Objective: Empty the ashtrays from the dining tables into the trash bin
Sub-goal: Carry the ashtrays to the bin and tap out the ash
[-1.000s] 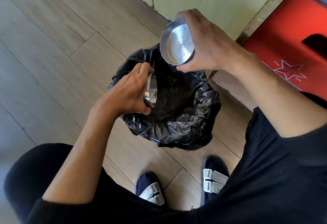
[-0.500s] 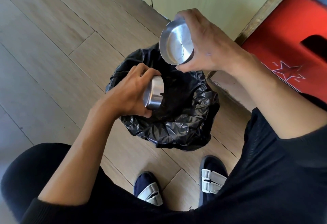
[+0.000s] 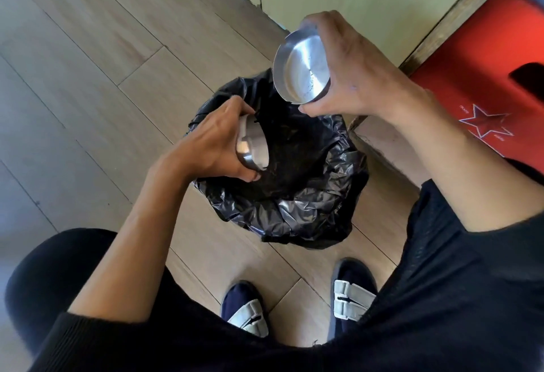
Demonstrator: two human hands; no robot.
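I see my left hand (image 3: 212, 142) gripping one metal ashtray (image 3: 252, 148) tipped over the trash bin (image 3: 294, 215) so ash falls in, while my right hand (image 3: 350, 68) grips the other ashtray (image 3: 300, 73) above it.

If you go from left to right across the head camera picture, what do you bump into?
Left hand → small metal ashtray it grips → black-lined trash bin → shiny metal ashtray → right hand holding it → red crate.

Person's in all black: a black top (image 3: 459, 268) with sleeves pushed up past the elbows, black trousers (image 3: 59, 277), plus dark navy shoes (image 3: 351, 289) with pale grey straps across the top.
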